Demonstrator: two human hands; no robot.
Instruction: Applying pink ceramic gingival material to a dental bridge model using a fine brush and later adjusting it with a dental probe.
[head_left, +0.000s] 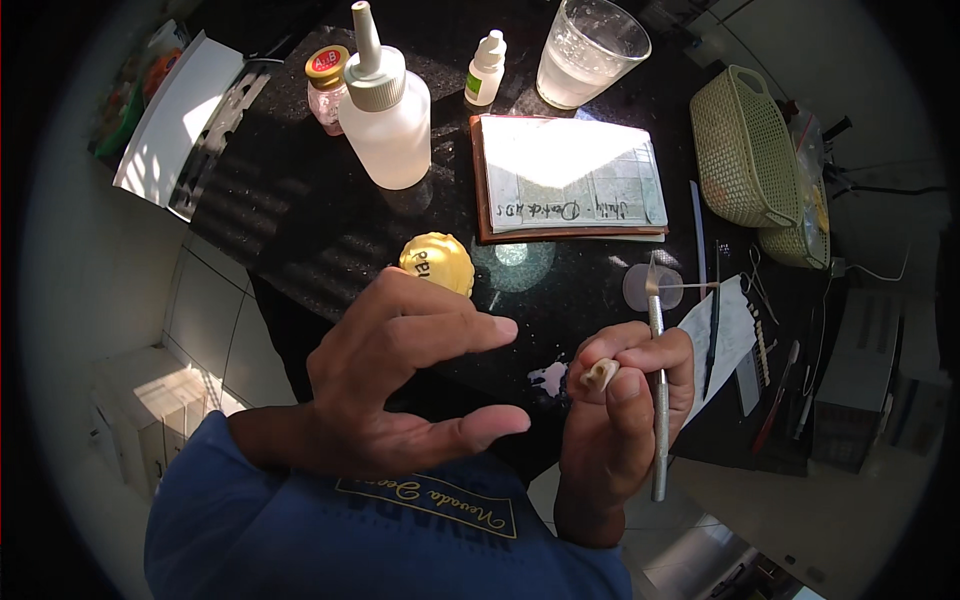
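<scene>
My left hand is held open over the table's near edge, thumb and fingers spread apart with nothing between them. To its right, my right hand pinches a small cream-coloured tooth-like piece with a hollow in its upper side. The same hand grips a craft knife with a slim silver handle. Its pointed blade stands upward, away from me. Just beyond my left hand lies a yellow lid with a scalloped rim, partly covered by the fingers.
A squeeze bottle, pink jar, dropper bottle and glass of cloudy liquid stand at the back. A notebook lies mid-table. Woven baskets, a round clear dish and several slim tools are on the right.
</scene>
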